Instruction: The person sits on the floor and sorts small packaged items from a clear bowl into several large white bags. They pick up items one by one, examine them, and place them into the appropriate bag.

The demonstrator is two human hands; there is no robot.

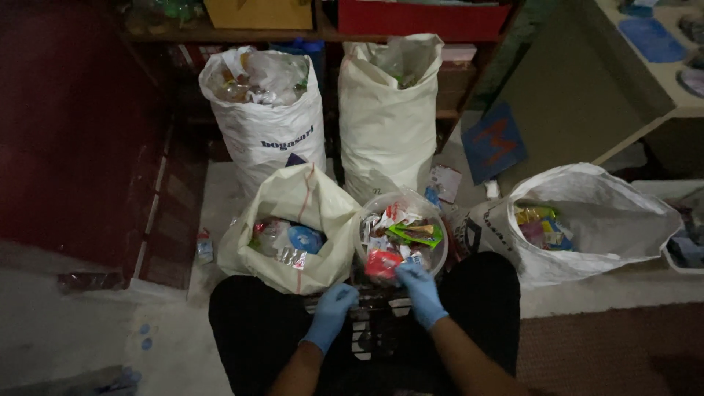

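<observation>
I am seated on the floor with both hands in blue gloves. My right hand (pixel 419 290) reaches into a clear round bowl (pixel 434 258) full of several colourful wrappers, its fingers touching a red wrapper (pixel 381 262) at the near rim. My left hand (pixel 331 311) hovers loosely curled between my knees, just below a cream sack (pixel 308 209); it holds nothing that I can see. The cream sack is open and holds plastic scraps with a blue piece (pixel 305 237) on top.
Two tall white sacks (pixel 273 125) (pixel 389 117) stuffed with plastic stand behind. A white bag (pixel 587 220) with bright wrappers lies open at the right. A dark shelf runs along the back, a small bottle (pixel 204 246) lies at the left, and a beige cabinet (pixel 587 81) stands at the right.
</observation>
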